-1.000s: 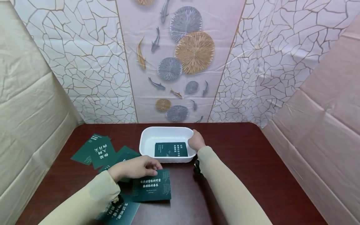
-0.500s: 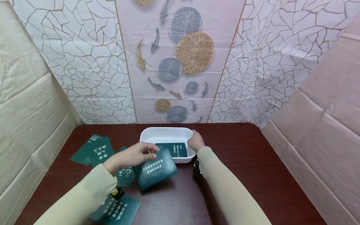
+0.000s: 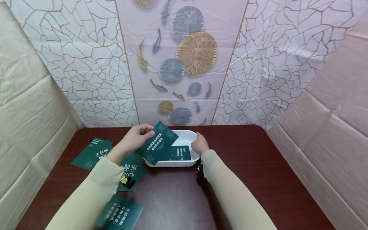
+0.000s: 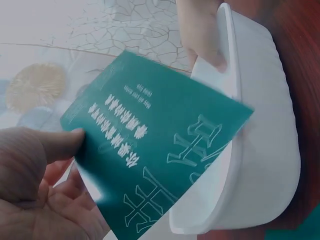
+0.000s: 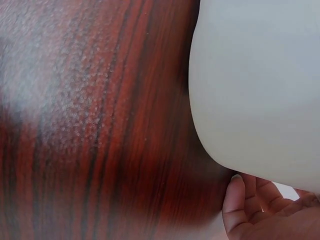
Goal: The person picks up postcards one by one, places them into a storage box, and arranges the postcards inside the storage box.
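Observation:
Between thumb and fingers, my left hand (image 3: pixel 133 139) pinches a dark green square card (image 3: pixel 158 142) with white Chinese writing. The card is tilted over the left part of a white plastic tray (image 3: pixel 173 164). Inside the tray lies another green card (image 3: pixel 181 152), partly covered by the held one in the head view. My right hand (image 3: pixel 200 144) grips the tray's right end, its thumb over the rim in the left wrist view. From the right wrist view, the fingers (image 5: pixel 234 200) curl against the outside of the tray's wall.
Several green cards (image 3: pixel 87 155) lie overlapped at the table's left. More cards (image 3: pixel 133 167) lie under the left forearm, and one card (image 3: pixel 122 213) is near the front edge. The dark red-brown table (image 3: pixel 241 153) meets a patterned cloth backdrop (image 3: pixel 97 80) behind.
My left hand has lifted the card off the table and carried it up and away to the tray's left part. The right hand stays at the tray's right end.

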Available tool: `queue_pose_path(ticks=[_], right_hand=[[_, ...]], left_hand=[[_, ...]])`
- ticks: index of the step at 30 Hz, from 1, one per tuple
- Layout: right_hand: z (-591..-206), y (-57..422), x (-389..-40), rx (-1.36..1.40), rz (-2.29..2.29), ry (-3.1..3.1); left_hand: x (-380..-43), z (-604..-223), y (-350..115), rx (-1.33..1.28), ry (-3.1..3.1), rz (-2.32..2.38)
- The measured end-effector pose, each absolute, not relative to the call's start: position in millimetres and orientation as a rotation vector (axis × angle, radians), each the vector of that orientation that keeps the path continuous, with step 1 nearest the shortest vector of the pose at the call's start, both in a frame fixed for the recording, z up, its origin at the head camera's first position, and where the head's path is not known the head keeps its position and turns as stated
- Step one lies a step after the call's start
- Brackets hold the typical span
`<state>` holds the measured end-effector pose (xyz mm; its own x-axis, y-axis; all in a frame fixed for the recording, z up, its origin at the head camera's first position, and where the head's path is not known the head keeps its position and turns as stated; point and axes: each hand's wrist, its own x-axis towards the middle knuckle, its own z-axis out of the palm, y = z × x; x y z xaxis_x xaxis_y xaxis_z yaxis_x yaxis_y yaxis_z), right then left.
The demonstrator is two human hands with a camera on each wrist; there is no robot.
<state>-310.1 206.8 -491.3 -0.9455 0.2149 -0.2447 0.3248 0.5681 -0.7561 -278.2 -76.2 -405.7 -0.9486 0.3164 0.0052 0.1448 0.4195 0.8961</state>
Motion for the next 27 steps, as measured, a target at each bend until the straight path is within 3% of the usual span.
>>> queue_pose_path(ticks=[15, 27], right_hand=[[-491, 207, -313, 0.424, -1.303, 2.674], [-494, 208, -315, 0.446, -1.275, 2.669]], left_hand=[[-299, -412, -44, 0.265, 2.437, 1.788], [-309, -442, -20, 0.494, 2.656, 1.369]])
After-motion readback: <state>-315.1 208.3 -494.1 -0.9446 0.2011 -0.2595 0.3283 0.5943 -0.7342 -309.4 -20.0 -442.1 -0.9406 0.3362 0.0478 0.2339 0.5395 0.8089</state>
